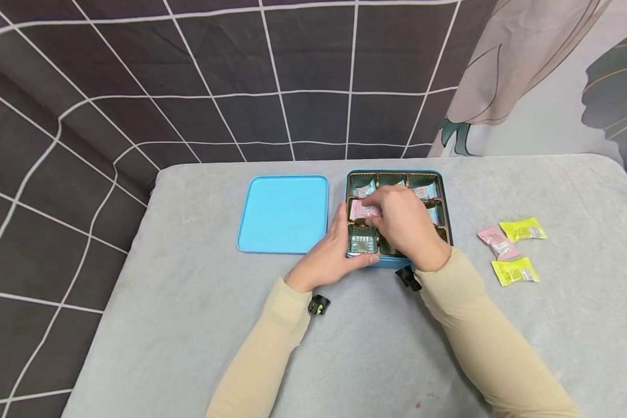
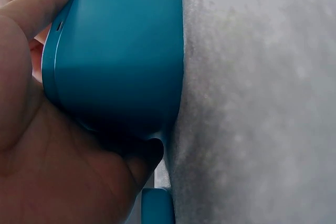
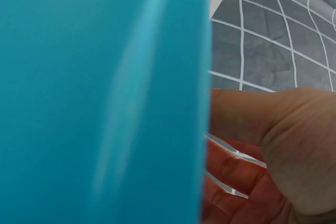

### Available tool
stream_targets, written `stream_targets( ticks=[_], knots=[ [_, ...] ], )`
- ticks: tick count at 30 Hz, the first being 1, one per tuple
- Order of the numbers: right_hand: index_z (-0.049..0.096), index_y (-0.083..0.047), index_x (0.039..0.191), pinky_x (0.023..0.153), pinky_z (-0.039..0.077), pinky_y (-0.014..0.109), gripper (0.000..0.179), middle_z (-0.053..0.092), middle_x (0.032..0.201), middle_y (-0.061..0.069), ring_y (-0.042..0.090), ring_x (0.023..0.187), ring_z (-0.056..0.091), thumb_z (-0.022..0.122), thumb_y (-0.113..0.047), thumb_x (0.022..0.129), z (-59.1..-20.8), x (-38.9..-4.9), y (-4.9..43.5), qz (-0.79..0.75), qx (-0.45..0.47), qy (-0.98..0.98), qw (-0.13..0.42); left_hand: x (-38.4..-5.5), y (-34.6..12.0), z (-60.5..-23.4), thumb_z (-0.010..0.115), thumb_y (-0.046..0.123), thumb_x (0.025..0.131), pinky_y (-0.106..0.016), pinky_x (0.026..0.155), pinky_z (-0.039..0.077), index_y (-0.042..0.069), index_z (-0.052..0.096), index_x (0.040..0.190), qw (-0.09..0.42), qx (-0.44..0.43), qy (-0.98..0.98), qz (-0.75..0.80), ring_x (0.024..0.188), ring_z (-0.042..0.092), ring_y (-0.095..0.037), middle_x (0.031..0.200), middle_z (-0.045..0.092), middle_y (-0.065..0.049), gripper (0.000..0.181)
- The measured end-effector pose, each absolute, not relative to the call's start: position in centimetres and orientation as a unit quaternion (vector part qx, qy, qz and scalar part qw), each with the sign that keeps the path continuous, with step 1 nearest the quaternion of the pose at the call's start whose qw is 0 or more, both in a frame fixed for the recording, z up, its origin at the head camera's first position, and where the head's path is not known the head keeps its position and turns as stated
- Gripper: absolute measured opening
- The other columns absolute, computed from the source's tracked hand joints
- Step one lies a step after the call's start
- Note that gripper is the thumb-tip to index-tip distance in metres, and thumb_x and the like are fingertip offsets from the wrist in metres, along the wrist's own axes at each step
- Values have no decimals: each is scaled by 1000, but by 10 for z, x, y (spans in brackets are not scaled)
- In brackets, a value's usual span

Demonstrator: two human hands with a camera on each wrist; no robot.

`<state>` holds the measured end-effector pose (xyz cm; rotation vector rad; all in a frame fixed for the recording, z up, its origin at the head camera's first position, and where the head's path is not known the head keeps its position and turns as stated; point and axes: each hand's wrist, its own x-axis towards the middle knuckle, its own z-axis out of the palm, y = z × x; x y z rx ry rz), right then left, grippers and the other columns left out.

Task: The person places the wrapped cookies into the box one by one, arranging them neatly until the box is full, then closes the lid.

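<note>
A blue tin box (image 1: 389, 262) stands open near the back of the table, divided by a dark gold tray into compartments. My left hand (image 1: 330, 255) grips its front left corner, thumb along the front rim and fingers down the left side; the tin's blue wall (image 2: 121, 51) fills much of the left wrist view. My right hand (image 1: 404, 220) reaches in from above and pinches the right end of a pink wrapped candy (image 1: 363, 209) in the middle left compartment. Light blue wrapped candies (image 1: 425, 192) lie in the back row, and one shows at middle right.
The blue lid (image 1: 283, 215) lies flat left of the tin. To the right, a loose pink candy (image 1: 498, 242) lies among two yellow candies (image 1: 516, 271). Behind the grey-covered table (image 1: 188, 325) hangs a dark checked cloth (image 1: 313, 52).
</note>
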<state>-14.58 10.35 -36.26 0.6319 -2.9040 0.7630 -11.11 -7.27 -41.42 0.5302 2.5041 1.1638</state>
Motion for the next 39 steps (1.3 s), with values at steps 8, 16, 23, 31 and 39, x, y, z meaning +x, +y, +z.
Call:
stream_targets(
  ticks=[8,16,23,31,39],
  knots=[
    [76,2,111,94,49,51,25,72,113,19,40,109,62,73,4,85,-364,-147,101,251,200,-947,22,-112,-73,-416,68,54,92,-38,122,17,5,-19,157,165,187,879,407,153,-4,-17,166,-19,-13,119],
    [75,4,109,96,48,52,25,71,114,20,41,112,61,69,5,84,-364,-148,95,252,181,-951,11,-113,-73,-415,68,51,93,-37,121,19,6,-20,157,168,188,874,415,152,-3,-15,166,-19,-13,118],
    [75,6,107,91,51,52,31,71,114,21,42,113,60,62,8,79,-366,-147,91,254,174,-951,18,-112,-73,-414,67,51,94,-38,122,16,6,-21,157,175,184,878,407,152,-7,-15,166,-21,-12,117],
    [76,3,108,88,53,53,30,71,116,18,39,115,59,62,5,81,-367,-148,89,236,171,-956,13,-112,-73,-414,67,52,94,-37,122,15,5,-20,157,175,183,881,399,152,-6,-16,166,-21,-12,117],
    [76,2,110,85,54,52,25,70,117,19,39,117,59,67,2,86,-367,-150,88,225,186,-957,0,-112,-73,-414,66,52,94,-38,122,14,5,-20,157,170,189,881,398,152,-7,-18,165,-21,-13,117]
  ],
)
